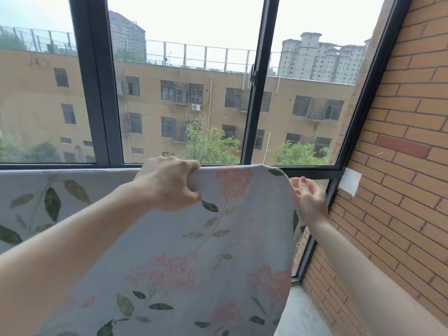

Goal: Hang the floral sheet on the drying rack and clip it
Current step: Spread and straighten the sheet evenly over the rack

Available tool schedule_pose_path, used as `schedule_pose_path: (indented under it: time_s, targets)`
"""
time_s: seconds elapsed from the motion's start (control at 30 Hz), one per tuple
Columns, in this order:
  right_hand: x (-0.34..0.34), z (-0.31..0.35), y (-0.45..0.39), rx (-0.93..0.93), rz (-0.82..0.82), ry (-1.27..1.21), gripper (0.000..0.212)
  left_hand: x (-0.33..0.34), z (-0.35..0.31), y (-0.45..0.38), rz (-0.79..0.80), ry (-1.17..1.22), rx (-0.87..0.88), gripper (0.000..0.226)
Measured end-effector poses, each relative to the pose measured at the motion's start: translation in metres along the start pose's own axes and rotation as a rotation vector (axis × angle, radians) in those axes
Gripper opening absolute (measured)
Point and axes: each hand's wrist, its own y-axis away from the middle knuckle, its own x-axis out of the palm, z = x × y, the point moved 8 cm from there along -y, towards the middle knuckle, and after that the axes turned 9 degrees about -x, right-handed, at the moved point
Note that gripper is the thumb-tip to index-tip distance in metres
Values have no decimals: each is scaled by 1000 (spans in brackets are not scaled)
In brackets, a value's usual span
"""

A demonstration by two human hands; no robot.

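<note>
Sheet (194,238), floral, soft and limp, probably light: left hand (167,184) clenched its top fold, right hand (310,197) lay slack-fingered at the side edge, likeliest next hold.

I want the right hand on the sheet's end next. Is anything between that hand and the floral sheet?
Nothing visible. The right hand is open right beside the floral sheet at its right edge, with no object between them. The left hand grips the top fold.
</note>
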Motion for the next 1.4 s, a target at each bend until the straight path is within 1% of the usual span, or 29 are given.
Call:
schedule_pose_path:
  time_s: [0.07, 0.13, 0.27, 0.4, 0.43, 0.5, 0.57, 0.6, 0.67, 0.73, 0.8, 0.83, 0.87, 0.97, 1.0, 1.03, 1.13, 1.17, 1.27, 1.33, 1.4]
  targets:
    - [-3, 2, 23, -109, 45, 80, 29, 0, -5, -2, -7, -13, 6, 28]
    - [-2, -5, 40, -156, 105, 120, 26, 1, -9, -3, -7, -14, 6, 28]
    - [-16, -18, 33, -167, 52, 133, 32, 2, -7, -6, 8, -26, -4, 35]
    - [-13, -17, 3, -137, 35, 159, 31, 1, -9, -7, 28, -19, 4, 32]
    - [-7, -18, -5, -117, 59, 164, 32, 1, -9, -7, 26, -21, 7, 32]
    - [12, -30, -15, -28, 172, 146, 34, 1, -9, -9, 28, -25, 1, 30]
    - [28, -45, -13, 74, 304, 86, 29, 2, -7, -10, 34, -33, -11, 30]
    - [31, -52, -10, 99, 336, 72, 27, 1, -4, -10, 38, -39, -17, 29]
    - [22, -57, 3, 64, 298, 117, 24, 1, 0, -9, 39, -44, -22, 29]
    - [2, -65, 24, 13, 170, 185, 19, 1, 3, -7, 32, -48, -21, 27]
    - [-14, -82, 54, 16, 66, 226, 31, 1, 3, -5, 24, -50, -19, 26]
    - [-16, -96, 68, 35, 52, 233, 34, 0, 3, -4, 18, -50, -17, 26]
    - [-14, -110, 80, 58, 73, 229, 32, 0, 2, -4, 13, -51, -14, 26]
    - [2, -141, 104, 108, 201, 198, 20, 0, -3, -5, 12, -49, -8, 25]
    - [3, -146, 107, 108, 206, 184, 18, 0, -5, -5, 15, -51, -6, 25]
    - [3, -147, 106, 105, 196, 184, 19, 0, -7, -5, 14, -52, -4, 25]
    - [-4, -145, 98, 114, 125, 222, 34, 0, -10, -4, 16, -56, -7, 25]
    - [-5, -145, 95, 126, 123, 238, 36, 0, -9, -4, 17, -58, -8, 24]
    - [-1, -151, 91, 173, 173, 266, 25, -1, -7, -2, 19, -67, -19, 24]
    - [-1, -154, 87, 180, 150, 275, 16, -2, -6, -1, 23, -71, -27, 23]
    - [-6, -162, 81, 204, 88, 246, 10, -2, -6, 0, 29, -69, -37, 23]
